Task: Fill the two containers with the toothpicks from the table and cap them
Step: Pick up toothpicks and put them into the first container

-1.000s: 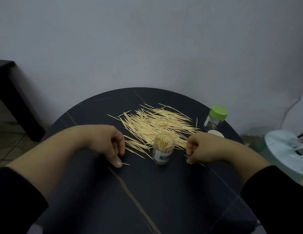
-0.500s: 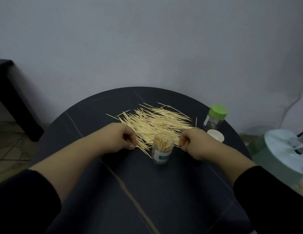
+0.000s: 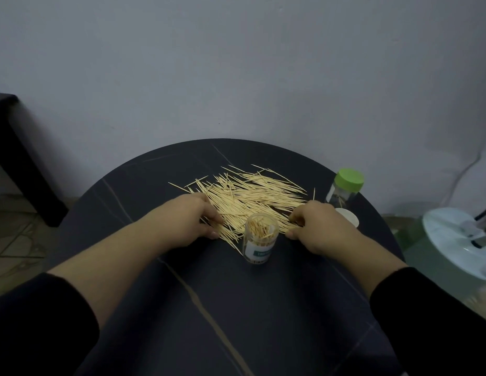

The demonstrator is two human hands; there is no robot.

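This looks like a room in a home rather than a workplace: a small round table (image 3: 182,308) with a dark, veined top stands close against a plain painted wall (image 3: 236,63), with a tiled floor (image 3: 14,240) below at the left. Another piece of dark furniture (image 3: 8,137) stands by the wall at the left, and a white round object (image 3: 450,234), too blurred to name, sits low at the right. On the table lie household toothpicks (image 3: 252,194), an open jar (image 3: 259,248) and a green-capped jar (image 3: 345,188).
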